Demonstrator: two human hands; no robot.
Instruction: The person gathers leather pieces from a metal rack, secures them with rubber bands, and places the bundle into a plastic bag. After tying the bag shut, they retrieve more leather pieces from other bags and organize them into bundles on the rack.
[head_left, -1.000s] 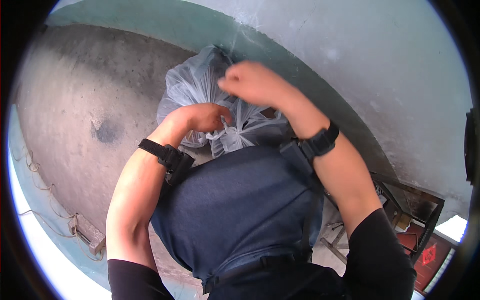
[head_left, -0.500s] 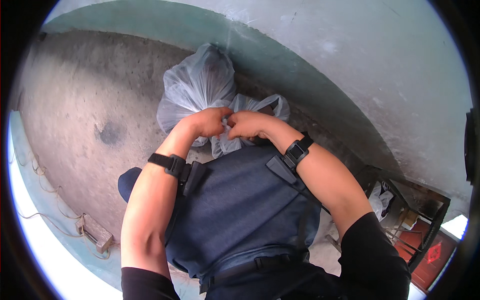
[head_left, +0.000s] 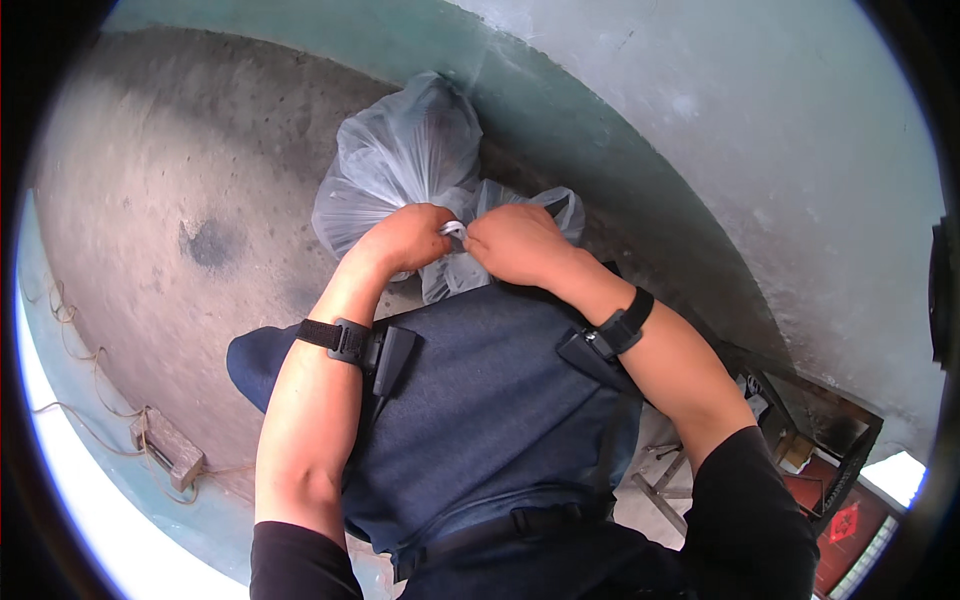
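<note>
A large translucent plastic bag (head_left: 408, 140), bulging and pleated toward its gathered neck, sits on the concrete floor by the wall. Beside it on the right lies a smaller clear plastic bag (head_left: 566, 206) with something dark in it. My left hand (head_left: 408, 238) is closed on twisted plastic at the large bag's neck. My right hand (head_left: 522, 243) pinches the other side of the same plastic, with a short twisted white loop showing between the two hands. Both hands are close together, and their fingertips are partly hidden. Each forearm wears a black strap with a small device.
A two-tone green and grey wall (head_left: 640, 150) curves behind the bags. At the left edge a brick-like block (head_left: 168, 448) has cord around it. A dark metal frame (head_left: 800, 420) stands at the lower right, near wooden legs (head_left: 662, 492).
My hands have drawn slightly apart, the right one turning with its back upward. The plastic between them is now a tighter twisted loop. The view has shifted a little.
</note>
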